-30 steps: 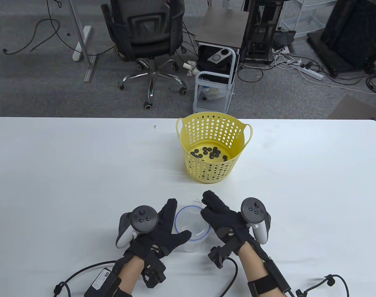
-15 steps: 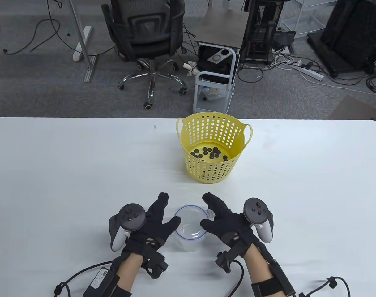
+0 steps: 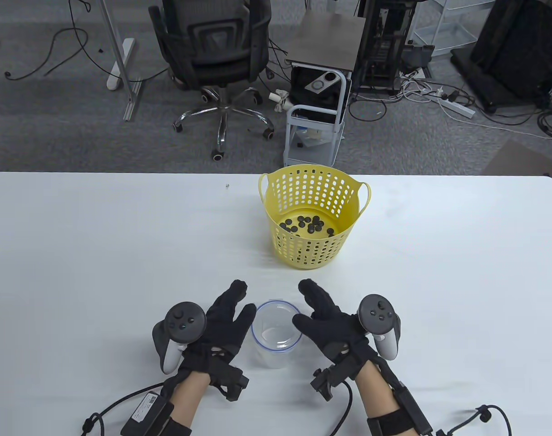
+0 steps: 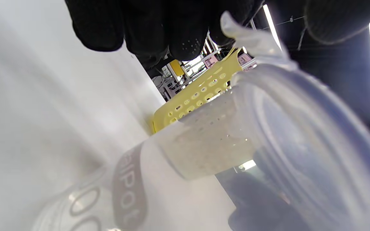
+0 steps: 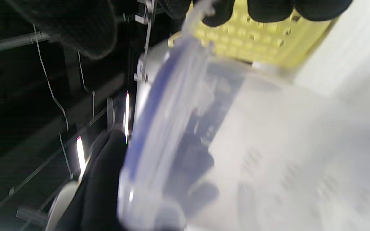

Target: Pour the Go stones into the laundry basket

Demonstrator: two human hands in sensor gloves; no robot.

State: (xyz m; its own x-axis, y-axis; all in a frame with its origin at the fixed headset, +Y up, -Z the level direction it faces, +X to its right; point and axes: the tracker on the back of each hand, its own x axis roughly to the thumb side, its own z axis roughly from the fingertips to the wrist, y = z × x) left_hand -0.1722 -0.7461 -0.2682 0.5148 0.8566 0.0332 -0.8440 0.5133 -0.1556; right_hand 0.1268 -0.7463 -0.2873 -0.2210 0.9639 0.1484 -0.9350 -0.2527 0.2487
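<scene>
A yellow laundry basket (image 3: 314, 245) stands at the table's middle with several black Go stones (image 3: 305, 225) on its bottom. A clear container (image 3: 276, 336) with a blue-rimmed lid stands near the front edge and looks empty. My left hand (image 3: 239, 303) lies against its left side, fingers stretched forward, thumb at the rim. My right hand (image 3: 308, 303) lies at its right side the same way. Neither hand wraps around it. The left wrist view shows the container (image 4: 236, 144) close up with the basket (image 4: 198, 93) behind. The right wrist view shows the container (image 5: 252, 144), blurred.
The white table (image 3: 99, 250) spreads wide to both sides of the basket. A tiny speck (image 3: 227, 185) lies near the far edge. Glove cables (image 3: 121, 399) trail by my wrists. An office chair (image 3: 217, 68) and a small cart (image 3: 317, 118) stand on the floor beyond.
My hands came off the lid's top and drew apart to the container's two sides. The lid tab swung from the far side to the right, then out of sight. The left hand shifted left.
</scene>
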